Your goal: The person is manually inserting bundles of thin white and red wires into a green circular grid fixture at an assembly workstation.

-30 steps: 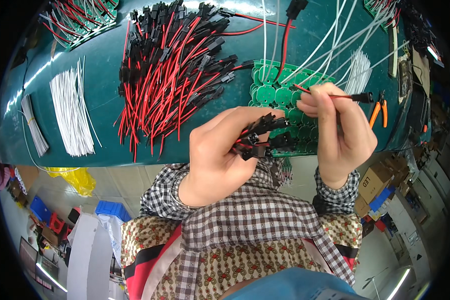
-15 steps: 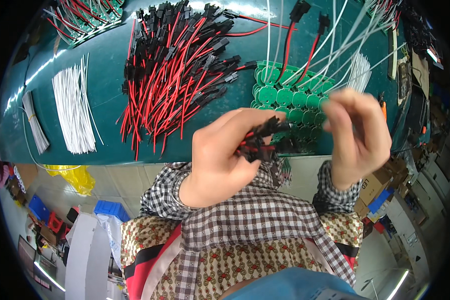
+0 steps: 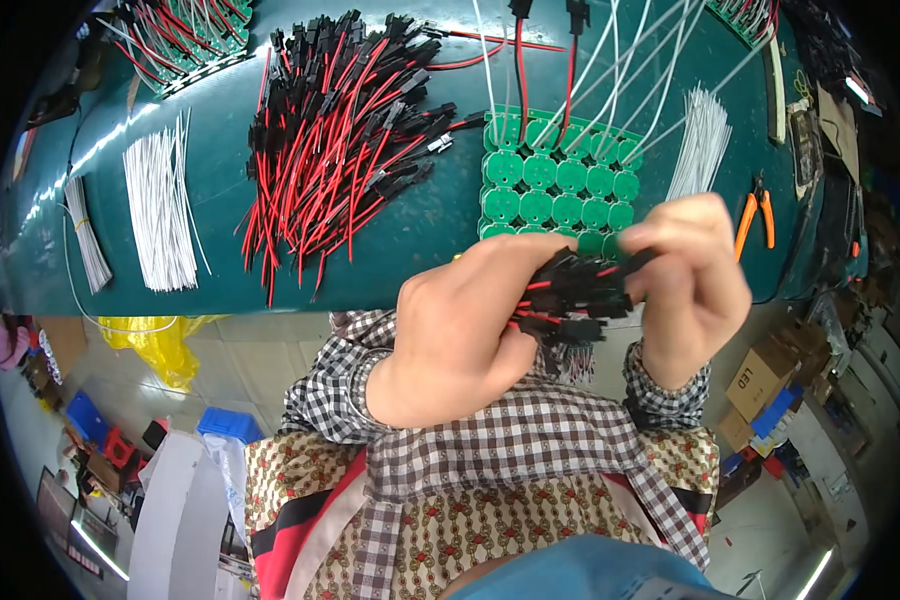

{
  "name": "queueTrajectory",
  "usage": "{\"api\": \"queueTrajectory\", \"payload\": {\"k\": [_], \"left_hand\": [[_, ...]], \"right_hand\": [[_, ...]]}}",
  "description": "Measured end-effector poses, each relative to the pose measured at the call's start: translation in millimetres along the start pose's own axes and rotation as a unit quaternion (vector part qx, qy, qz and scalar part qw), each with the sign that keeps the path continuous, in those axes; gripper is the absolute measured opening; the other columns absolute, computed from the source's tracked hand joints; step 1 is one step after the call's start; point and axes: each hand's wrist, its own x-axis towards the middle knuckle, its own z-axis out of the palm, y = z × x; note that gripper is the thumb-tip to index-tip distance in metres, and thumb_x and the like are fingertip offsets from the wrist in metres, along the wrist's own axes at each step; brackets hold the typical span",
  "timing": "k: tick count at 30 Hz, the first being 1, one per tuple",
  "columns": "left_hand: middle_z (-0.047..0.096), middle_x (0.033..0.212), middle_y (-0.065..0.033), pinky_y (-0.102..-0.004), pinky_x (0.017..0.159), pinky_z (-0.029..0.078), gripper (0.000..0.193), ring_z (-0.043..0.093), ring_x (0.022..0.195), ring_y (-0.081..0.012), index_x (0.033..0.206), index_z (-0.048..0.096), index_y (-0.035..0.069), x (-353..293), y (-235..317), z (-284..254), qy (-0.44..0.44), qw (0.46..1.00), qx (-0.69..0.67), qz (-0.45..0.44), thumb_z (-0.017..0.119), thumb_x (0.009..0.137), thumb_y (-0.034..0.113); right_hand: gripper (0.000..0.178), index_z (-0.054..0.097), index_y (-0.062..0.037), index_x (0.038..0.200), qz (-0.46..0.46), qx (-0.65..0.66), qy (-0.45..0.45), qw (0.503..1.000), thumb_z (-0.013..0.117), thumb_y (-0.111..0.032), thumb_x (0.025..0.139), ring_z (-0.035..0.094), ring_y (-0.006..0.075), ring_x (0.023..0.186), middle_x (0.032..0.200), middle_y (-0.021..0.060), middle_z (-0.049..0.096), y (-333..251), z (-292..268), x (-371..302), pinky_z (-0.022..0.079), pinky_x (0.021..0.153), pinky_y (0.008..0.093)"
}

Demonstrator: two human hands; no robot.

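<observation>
The right hand (image 3: 692,285) is blurred, its hold on black connectors (image 3: 578,292) unclear.

On my dark-green table (image 3: 450,210), a flat green circuit-board panel (image 3: 570,178) lies right of heaped red-and-black connector leads (image 3: 335,150); a straight white wire bundle (image 3: 160,220) left of them, orange-handled metal pliers (image 3: 745,225) right of the panel.

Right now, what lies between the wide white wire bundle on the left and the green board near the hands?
In the head view, a heap of red-and-black connector leads lies between the white wire bundle and the green board.
</observation>
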Motion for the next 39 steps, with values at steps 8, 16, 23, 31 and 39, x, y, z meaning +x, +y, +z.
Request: {"api": "queueTrajectory", "payload": {"k": [8, 16, 23, 31, 39], "left_hand": [[0.068, 0.104, -0.0173, -0.0337, 0.078, 0.055, 0.031, 0.068, 0.088, -0.0248, 0.11, 0.057, -0.003, -9.3, -4.3, 1.7, 0.169, 0.945, -0.265, -0.088, 0.059, 0.08, -0.011], [0.07, 0.084, -0.0078, -0.0258, 0.067, 0.051, 0.021, 0.065, 0.076, -0.0142, 0.089, 0.071, 0.002, 7.8, 4.7, 7.6, 0.097, 0.988, -0.113, -0.033, 0.074, 0.071, -0.009], [0.07, 0.081, -0.0094, -0.0269, 0.065, 0.05, 0.017, 0.067, 0.071, -0.0192, 0.09, 0.071, 0.002, 4.1, 7.6, -7.9, -0.029, 0.989, -0.138, -0.05, 0.075, 0.074, -0.001], [0.066, 0.102, -0.0141, -0.0279, 0.075, 0.053, 0.053, 0.065, 0.084, -0.0183, 0.11, 0.063, -0.005, 9.9, -17.1, -9.5, 0.025, 0.99, -0.121, -0.063, 0.046, 0.059, -0.007], [0.066, 0.102, -0.0138, -0.0271, 0.075, 0.054, 0.054, 0.065, 0.085, -0.0185, 0.109, 0.064, -0.004, 7.8, -24.8, -8.0, 0.036, 0.988, -0.142, -0.052, 0.045, 0.058, -0.007]], "right_hand": [[0.03, 0.058, 0.0091, 0.105, 0.162, 0.269, 0.2, 0.928, 0.052, -0.019, 0.099, 0.06, 0.0126, 0.06, 0.09, 0.0121, 0.061, 18.6, -7.9, -11.8, 0.047, 0.049, 0.0227], [0.025, 0.057, 0.01, 0.112, 0.119, 0.381, 0.045, 0.916, 0.057, -0.006, 0.093, 0.061, 0.0146, 0.07, 0.102, 0.0137, 0.058, 15.7, 3.7, -7.6, 0.051, 0.055, 0.0237], [0.012, 0.059, 0.0077, 0.094, 0.336, 0.509, -0.072, 0.789, 0.048, 0.003, 0.095, 0.06, 0.0137, 0.052, 0.071, 0.0105, 0.064, -0.9, -1.6, -1.0, 0.05, 0.054, 0.0225], [0.009, 0.053, 0.0124, 0.093, 0.106, 0.088, 0.086, 0.987, 0.047, 0.006, 0.095, 0.07, 0.0246, 0.074, 0.095, 0.0219, 0.064, 31.1, 8.6, -3.2, 0.059, 0.065, 0.0301], [0.008, 0.058, 0.013, 0.091, 0.079, 0.035, 0.079, 0.993, 0.053, 0.007, 0.092, 0.07, 0.0219, 0.076, 0.096, 0.0205, 0.067, 34.2, 14.7, 4.1, 0.058, 0.062, 0.0266]]}}
